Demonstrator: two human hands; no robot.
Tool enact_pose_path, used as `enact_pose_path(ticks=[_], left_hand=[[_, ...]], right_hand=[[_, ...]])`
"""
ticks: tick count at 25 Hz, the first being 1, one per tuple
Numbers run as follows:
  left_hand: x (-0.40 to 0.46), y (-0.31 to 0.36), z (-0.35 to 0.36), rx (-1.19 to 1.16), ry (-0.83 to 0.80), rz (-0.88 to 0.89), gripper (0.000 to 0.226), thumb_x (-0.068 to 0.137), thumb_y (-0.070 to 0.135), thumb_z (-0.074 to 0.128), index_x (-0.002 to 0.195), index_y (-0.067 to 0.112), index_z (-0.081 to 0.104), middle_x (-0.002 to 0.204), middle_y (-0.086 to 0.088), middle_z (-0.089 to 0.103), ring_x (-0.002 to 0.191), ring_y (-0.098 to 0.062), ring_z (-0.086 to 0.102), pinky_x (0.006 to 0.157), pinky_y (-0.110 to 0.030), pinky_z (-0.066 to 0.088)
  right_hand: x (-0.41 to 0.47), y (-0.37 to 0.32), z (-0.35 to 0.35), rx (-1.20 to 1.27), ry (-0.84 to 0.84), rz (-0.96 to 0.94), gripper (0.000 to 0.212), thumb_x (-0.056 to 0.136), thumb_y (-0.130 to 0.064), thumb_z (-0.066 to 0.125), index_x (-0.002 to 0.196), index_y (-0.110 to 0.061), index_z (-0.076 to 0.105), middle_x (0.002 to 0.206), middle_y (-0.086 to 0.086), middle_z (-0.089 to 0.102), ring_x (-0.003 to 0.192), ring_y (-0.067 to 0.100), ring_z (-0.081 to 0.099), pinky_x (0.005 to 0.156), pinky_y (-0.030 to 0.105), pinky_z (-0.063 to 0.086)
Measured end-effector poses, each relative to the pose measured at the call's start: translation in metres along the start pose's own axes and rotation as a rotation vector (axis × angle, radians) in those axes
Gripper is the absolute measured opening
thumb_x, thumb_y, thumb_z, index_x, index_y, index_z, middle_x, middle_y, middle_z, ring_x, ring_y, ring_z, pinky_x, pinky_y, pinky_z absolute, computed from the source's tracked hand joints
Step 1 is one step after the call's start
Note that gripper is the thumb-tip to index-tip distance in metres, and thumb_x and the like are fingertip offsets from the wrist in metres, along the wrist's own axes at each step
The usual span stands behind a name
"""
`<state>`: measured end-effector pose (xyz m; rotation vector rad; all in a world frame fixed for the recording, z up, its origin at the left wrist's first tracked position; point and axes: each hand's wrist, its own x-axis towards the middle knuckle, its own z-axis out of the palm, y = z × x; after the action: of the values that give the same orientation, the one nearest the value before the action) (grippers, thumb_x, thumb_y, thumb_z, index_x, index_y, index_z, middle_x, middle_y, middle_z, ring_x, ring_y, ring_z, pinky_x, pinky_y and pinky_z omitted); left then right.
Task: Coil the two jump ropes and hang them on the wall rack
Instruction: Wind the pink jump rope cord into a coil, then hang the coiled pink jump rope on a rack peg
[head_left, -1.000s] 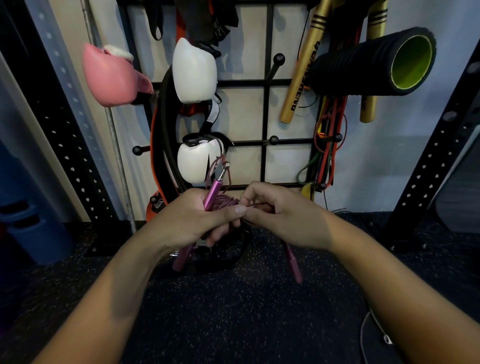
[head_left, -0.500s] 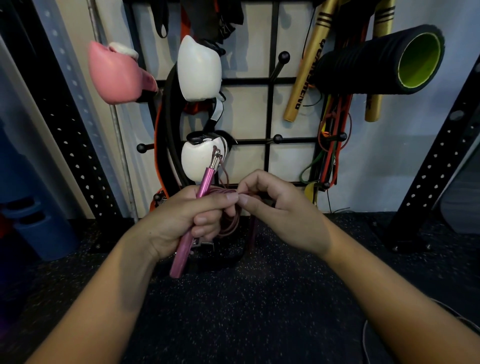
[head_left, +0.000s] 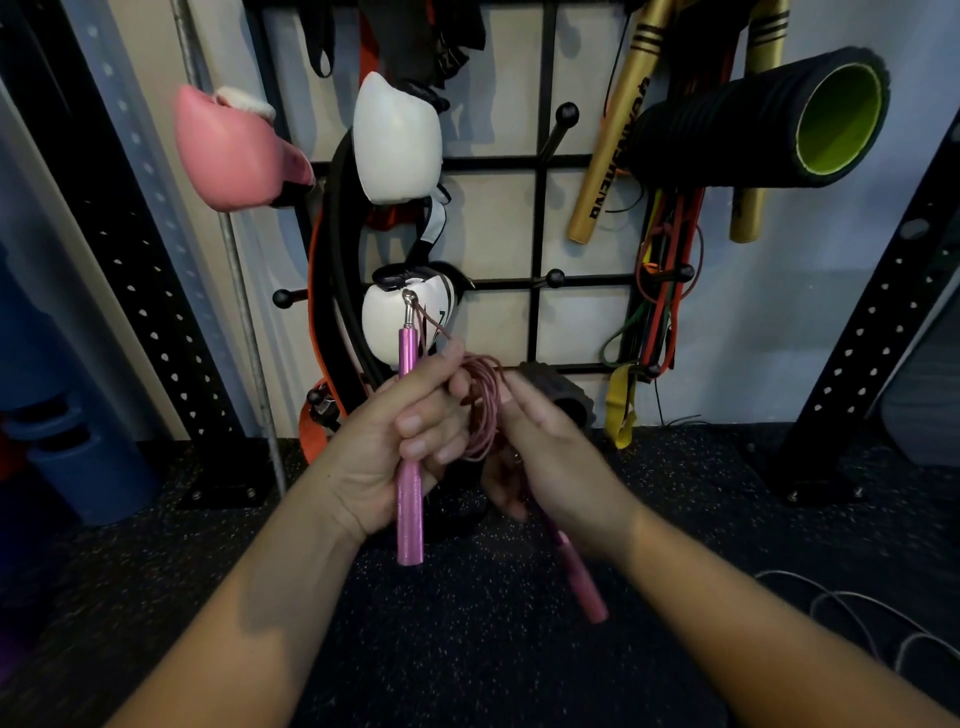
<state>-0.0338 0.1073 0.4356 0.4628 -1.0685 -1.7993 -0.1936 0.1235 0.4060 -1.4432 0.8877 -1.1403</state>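
My left hand (head_left: 400, 441) grips a pink jump rope handle (head_left: 409, 493) upright, together with a bundle of thin pink cord loops (head_left: 483, 410). My right hand (head_left: 550, 452) is closed around the rope's second pink handle (head_left: 582, 582), which points down and to the right. The hands are close together, in front of the black wall rack (head_left: 540, 280) with knob-tipped pegs. A second, grey rope (head_left: 857, 618) lies loose on the floor at the lower right, partly cut off by the frame edge.
On the rack hang a pink boxing glove (head_left: 228, 150), white gloves (head_left: 397, 140), resistance bands (head_left: 665, 291), gold sticks (head_left: 608, 150) and a black foam roller (head_left: 753, 119). Black perforated uprights (head_left: 124, 270) stand at both sides. The floor is dark speckled rubber.
Both hands rose slightly toward the rack. My right hand moved from the cord loops down to the second handle, which now hangs lower right. The left handle stands more upright.
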Motion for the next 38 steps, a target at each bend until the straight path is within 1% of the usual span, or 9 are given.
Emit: enact_pose_path(ticks=[3,7,10,14,19,23,27,30,38], left_hand=[[0.004,-0.004,0.008,0.097,0.137,0.086,0.030,0.087,0.033,0.064,0.074,0.007,0.061,0.033,0.010,0.040,0.027,0.000,0.035,0.038,-0.015,0.038],[0.002,0.000,0.008,0.134,0.178,0.100,0.028,0.082,0.035,0.068,0.072,0.009,0.063,0.036,0.009,0.042,0.029,-0.002,0.037,0.040,-0.017,0.041],[0.001,0.000,0.009,0.128,0.203,0.036,0.030,0.076,0.038,0.072,0.071,0.010,0.067,0.040,0.007,0.047,0.033,-0.003,0.042,0.042,-0.017,0.045],[0.000,-0.005,0.015,0.250,0.269,0.051,0.029,0.069,0.039,0.079,0.072,0.010,0.076,0.054,0.000,0.063,0.047,-0.009,0.058,0.053,-0.018,0.054],[0.007,-0.024,0.033,0.465,0.385,0.243,0.027,0.082,0.032,0.078,0.073,0.007,0.075,0.066,-0.006,0.071,0.063,-0.012,0.067,0.068,-0.022,0.057],[0.008,-0.030,0.040,0.610,0.435,0.305,0.035,0.095,0.027,0.070,0.066,0.009,0.070,0.065,-0.006,0.070,0.064,-0.012,0.066,0.070,-0.020,0.055],[0.011,-0.032,0.040,0.658,0.519,0.317,0.040,0.096,0.028,0.068,0.059,0.013,0.067,0.058,-0.003,0.067,0.063,-0.011,0.068,0.066,-0.013,0.052],[0.012,-0.036,0.037,0.687,0.534,0.328,0.034,0.097,0.036,0.066,0.069,0.016,0.069,0.063,-0.001,0.070,0.065,-0.010,0.069,0.067,-0.014,0.053],[0.011,-0.026,0.019,0.820,0.411,0.283,0.029,0.102,0.048,0.049,0.114,0.026,0.063,0.107,0.006,0.074,0.100,-0.002,0.070,0.094,-0.029,0.054]], right_hand=[[-0.004,0.009,0.004,0.202,-0.087,0.045,0.049,0.109,-0.050,0.028,0.135,-0.019,0.055,0.069,-0.003,0.062,0.045,0.020,0.047,0.046,0.039,0.021],[-0.009,0.001,0.006,0.022,-0.079,0.057,0.060,0.103,-0.066,0.025,0.121,-0.018,0.058,0.070,0.013,0.051,0.050,0.013,0.043,0.050,0.031,0.029],[-0.010,-0.002,0.012,-0.130,0.034,-0.016,0.043,0.108,-0.050,0.031,0.117,-0.017,0.056,0.066,0.010,0.045,0.048,0.017,0.040,0.045,0.024,0.030],[-0.006,0.001,0.010,-0.340,0.137,-0.170,0.029,0.112,-0.032,0.031,0.102,-0.036,0.057,0.062,-0.029,0.060,0.053,-0.009,0.056,0.050,0.008,0.039],[0.003,0.012,-0.002,-0.524,0.214,-0.178,0.024,0.111,-0.015,0.037,0.100,-0.010,0.058,0.069,-0.013,0.052,0.056,-0.001,0.052,0.053,0.015,0.035],[0.006,0.016,-0.003,-0.444,0.211,-0.151,0.036,0.113,-0.033,0.030,0.095,-0.015,0.056,0.064,-0.018,0.054,0.054,0.000,0.051,0.054,0.017,0.035],[0.007,0.018,-0.007,-0.640,0.219,-0.238,0.024,0.109,-0.008,0.040,0.098,-0.025,0.052,0.077,-0.018,0.053,0.070,-0.008,0.057,0.062,0.011,0.040],[0.009,0.016,-0.010,-0.751,0.220,-0.316,0.027,0.106,0.002,0.043,0.105,-0.023,0.051,0.084,-0.022,0.051,0.080,-0.015,0.055,0.068,0.005,0.039],[0.003,-0.007,-0.016,-0.629,0.225,-0.264,0.033,0.110,-0.034,0.033,0.101,-0.016,0.059,0.070,-0.011,0.055,0.064,-0.007,0.060,0.059,0.011,0.043]])
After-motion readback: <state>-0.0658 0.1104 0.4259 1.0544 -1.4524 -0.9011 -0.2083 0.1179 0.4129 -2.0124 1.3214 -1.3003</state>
